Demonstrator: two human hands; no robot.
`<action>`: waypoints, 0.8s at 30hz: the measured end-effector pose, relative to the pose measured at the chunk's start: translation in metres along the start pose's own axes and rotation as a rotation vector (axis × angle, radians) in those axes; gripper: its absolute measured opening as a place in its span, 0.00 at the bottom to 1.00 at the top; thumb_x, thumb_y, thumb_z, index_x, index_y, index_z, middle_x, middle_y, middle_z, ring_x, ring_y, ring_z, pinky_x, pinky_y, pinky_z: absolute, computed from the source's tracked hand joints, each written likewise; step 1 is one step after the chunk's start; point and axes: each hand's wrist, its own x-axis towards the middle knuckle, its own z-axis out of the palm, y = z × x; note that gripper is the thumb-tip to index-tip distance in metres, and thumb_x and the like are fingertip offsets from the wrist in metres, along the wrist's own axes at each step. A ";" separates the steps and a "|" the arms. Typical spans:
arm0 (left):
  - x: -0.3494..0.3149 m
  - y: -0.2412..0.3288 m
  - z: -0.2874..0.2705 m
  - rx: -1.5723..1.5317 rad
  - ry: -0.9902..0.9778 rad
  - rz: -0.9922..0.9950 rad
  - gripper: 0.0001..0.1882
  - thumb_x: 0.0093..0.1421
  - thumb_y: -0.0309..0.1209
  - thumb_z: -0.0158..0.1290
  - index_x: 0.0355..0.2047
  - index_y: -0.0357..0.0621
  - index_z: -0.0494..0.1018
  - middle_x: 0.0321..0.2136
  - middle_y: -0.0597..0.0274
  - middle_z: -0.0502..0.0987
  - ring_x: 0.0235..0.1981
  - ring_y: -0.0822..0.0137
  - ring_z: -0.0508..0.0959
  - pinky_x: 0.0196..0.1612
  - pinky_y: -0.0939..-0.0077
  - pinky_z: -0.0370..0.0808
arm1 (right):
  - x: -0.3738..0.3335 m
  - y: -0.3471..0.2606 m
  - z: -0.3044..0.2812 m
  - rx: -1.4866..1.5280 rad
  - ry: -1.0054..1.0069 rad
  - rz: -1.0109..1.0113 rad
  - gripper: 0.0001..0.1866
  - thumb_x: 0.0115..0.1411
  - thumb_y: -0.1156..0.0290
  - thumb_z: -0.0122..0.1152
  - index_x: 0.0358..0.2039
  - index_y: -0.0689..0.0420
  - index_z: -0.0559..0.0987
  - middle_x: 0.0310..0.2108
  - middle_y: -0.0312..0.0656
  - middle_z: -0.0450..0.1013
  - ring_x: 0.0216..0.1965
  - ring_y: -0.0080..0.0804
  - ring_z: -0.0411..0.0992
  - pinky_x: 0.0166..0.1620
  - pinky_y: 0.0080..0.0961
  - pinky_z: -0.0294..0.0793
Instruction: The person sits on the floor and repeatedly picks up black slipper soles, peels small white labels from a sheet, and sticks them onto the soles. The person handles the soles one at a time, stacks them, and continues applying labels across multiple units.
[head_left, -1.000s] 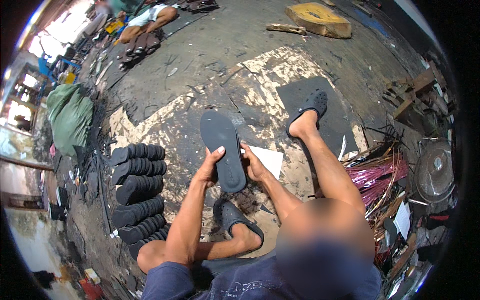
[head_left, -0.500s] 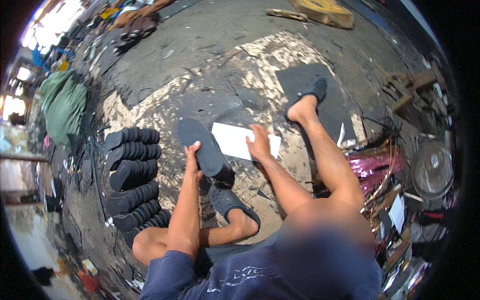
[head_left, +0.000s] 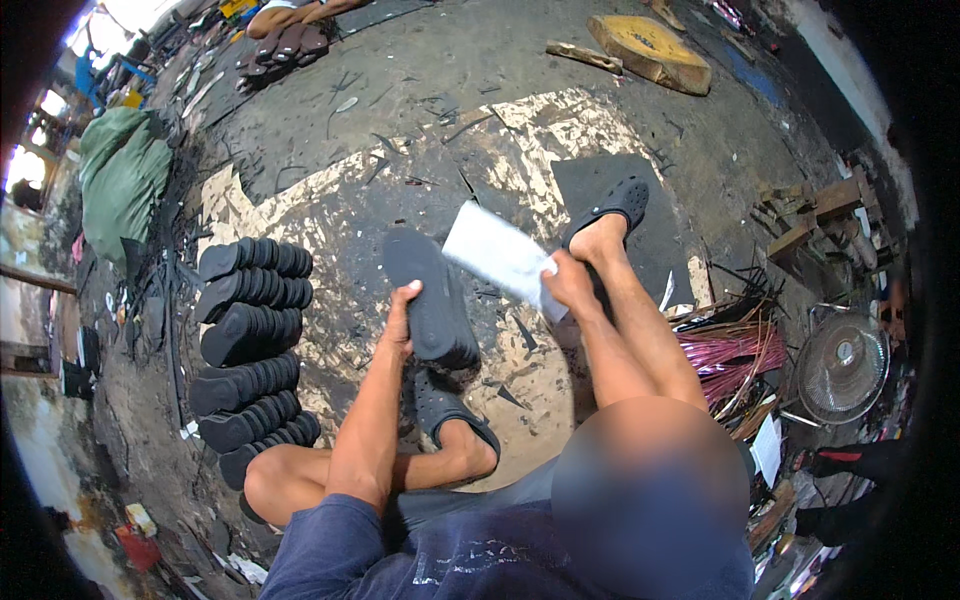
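Note:
My left hand is closed around the side of a stack of dark grey shoe soles, thumb on top of the upper sole. The stack is tilted, its far end pointing away from me. To its right, my right hand pinches the near right end of a white rectangular sheet. The sheet slants up toward the far left, slightly blurred; whether it is paper or plastic I cannot tell. My feet wear black clogs, the right one on a dark mat.
Several rows of stacked black soles stand on the floor at left, near a green cloth bundle. At right are pink shiny strips and a fan. A yellow block lies at the far side.
My right hand, earlier resting over the flat white sheet, now grips its end and has lifted and turned it. The sole stack in my left hand has shifted slightly and swung more upright in view.

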 end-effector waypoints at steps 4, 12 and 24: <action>0.002 -0.043 0.038 0.164 -0.070 -0.073 0.56 0.49 0.45 0.65 0.71 0.43 0.44 0.61 0.42 0.63 0.52 0.49 0.76 0.50 0.52 0.78 | 0.017 0.020 -0.063 0.160 0.231 -0.123 0.19 0.60 0.66 0.60 0.51 0.59 0.74 0.44 0.59 0.77 0.47 0.59 0.76 0.52 0.46 0.72; 0.016 -0.048 0.034 0.946 0.164 0.042 0.65 0.45 0.50 0.67 0.71 0.29 0.41 0.67 0.33 0.54 0.67 0.44 0.62 0.67 0.55 0.61 | -0.029 -0.018 -0.135 0.712 0.125 -0.157 0.16 0.63 0.77 0.57 0.51 0.66 0.74 0.42 0.49 0.78 0.42 0.34 0.77 0.46 0.29 0.75; -0.068 0.043 0.119 0.476 -0.382 0.222 0.55 0.55 0.60 0.64 0.68 0.35 0.54 0.64 0.49 0.64 0.63 0.52 0.68 0.62 0.52 0.68 | -0.075 -0.118 -0.176 0.980 -0.345 -0.376 0.20 0.64 0.77 0.57 0.56 0.67 0.71 0.45 0.42 0.77 0.43 0.25 0.77 0.45 0.23 0.77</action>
